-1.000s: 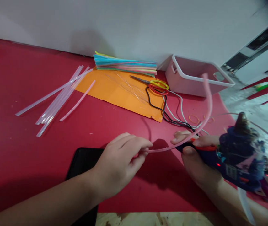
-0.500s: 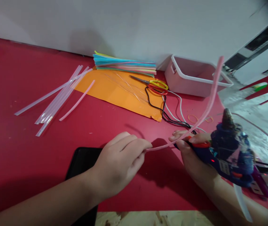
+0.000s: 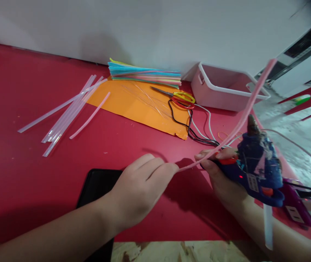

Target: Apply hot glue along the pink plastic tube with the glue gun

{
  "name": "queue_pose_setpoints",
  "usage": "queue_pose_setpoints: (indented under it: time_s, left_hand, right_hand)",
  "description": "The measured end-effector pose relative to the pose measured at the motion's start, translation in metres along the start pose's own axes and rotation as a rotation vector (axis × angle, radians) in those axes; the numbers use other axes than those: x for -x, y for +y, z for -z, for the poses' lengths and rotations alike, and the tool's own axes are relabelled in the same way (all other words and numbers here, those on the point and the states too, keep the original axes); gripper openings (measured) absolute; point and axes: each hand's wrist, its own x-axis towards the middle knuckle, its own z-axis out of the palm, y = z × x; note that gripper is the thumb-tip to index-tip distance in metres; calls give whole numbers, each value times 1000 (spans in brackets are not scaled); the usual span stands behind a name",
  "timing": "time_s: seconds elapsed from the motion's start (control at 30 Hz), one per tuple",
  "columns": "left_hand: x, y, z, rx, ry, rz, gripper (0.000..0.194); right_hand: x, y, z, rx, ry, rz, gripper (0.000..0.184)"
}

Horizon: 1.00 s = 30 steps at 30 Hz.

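My left hand is closed on the near end of a pink pipe cleaner, which curves up to the right past my other hand. My right hand grips a dark blue glue gun by its handle, nozzle pointing up. A clear glue stick sticks out of the gun's back, and a small red light glows on its side. The pipe cleaner passes by the right fingertips; I cannot tell whether they pinch it. Under my left wrist lies a black flat object, partly covered.
Glue sticks and a short pink pipe cleaner lie at left on the red table. Behind are an orange envelope, bundled coloured pipe cleaners, scissors, cords and a pink bin. A purple power strip sits at right.
The glue gun in my right hand has moved slightly left and up, its glue stick now hanging straighter. The pipe cleaner's free end has swung to the right. My left hand has shifted slightly right.
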Motion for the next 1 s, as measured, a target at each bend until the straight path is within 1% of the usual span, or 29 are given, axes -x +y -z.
queue_pose_setpoints:
  time_s: [0.03, 0.1, 0.17, 0.2, 0.27, 0.3, 0.33, 0.37, 0.43, 0.5, 0.6, 0.67, 0.73, 0.9, 1.0]
  left_hand:
    - [0, 0, 0, -21, 8, -26, 20]
    - [1, 0, 0, -46, 16, -62, 21]
    - [1, 0, -1, -8, -13, -14, 21]
    - [1, 0, -2, 52, -39, 50, 20]
    - [-2, 1, -3, 247, -103, 251, 22]
    - [-4, 1, -3, 376, -117, 368, 31]
    - [-7, 1, -3, 497, -155, 492, 39]
    - [-10, 1, -2, 601, -198, 595, 42]
    - [-17, -1, -1, 800, -250, 718, 29]
    - [-22, -5, 0, 997, -307, 796, 20]
    - [-25, -11, -2, 1115, -397, 845, 13]
    - [-24, -14, -4, 1147, -452, 859, 16]
    - [-25, -15, -5, 1159, -474, 867, 20]
    - [-29, -11, -5, 1185, -463, 930, 13]
    - [-29, -9, -4, 1136, -500, 880, 11]
  right_hand:
    - [0, 0, 0, -18, 9, -2, 28]
    - [0, 0, -1, -46, 67, 3, 29]
    - [-1, 1, -3, -34, 78, -7, 28]
    - [-2, 2, -3, -27, 79, -12, 27]
    - [-3, 4, -3, -17, 76, -14, 26]
    - [-4, 5, -4, -11, 73, -12, 26]
    - [-5, 6, -4, -2, 69, -11, 26]
    - [-5, 7, -4, 3, 72, -10, 27]
    - [-6, 7, -5, -2, 57, -24, 28]
    - [-5, 4, -6, -26, 26, -46, 29]
    - [-6, -4, -9, -57, -74, -49, 29]
    - [-7, -12, -12, -58, -159, -46, 31]
    - [-8, -19, -16, -57, -207, -50, 34]
    - [-5, -26, -19, -56, -186, -46, 36]
    - [0, -22, -16, -6, -172, -30, 31]
